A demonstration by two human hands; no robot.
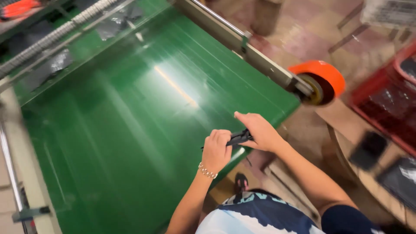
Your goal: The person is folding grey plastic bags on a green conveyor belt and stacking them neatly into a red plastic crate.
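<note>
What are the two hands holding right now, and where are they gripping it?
Both hands grip a thin, flat black item: the left hand at its near end, the right hand at its far end. Blur hides what it is.

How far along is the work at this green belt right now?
Done: nothing finished shows; the green conveyor belt looks bare in this blurred view. In hand: left hand and right hand together hold a small flat black item over the belt's edge. Left: it is not set down; more dark items lie on the right-hand table.

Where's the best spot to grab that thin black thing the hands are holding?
Probably its free left tip. The black strip lies flat, spanning the left hand and right hand, so pinching that tip from the green belt side looks easiest.
</note>
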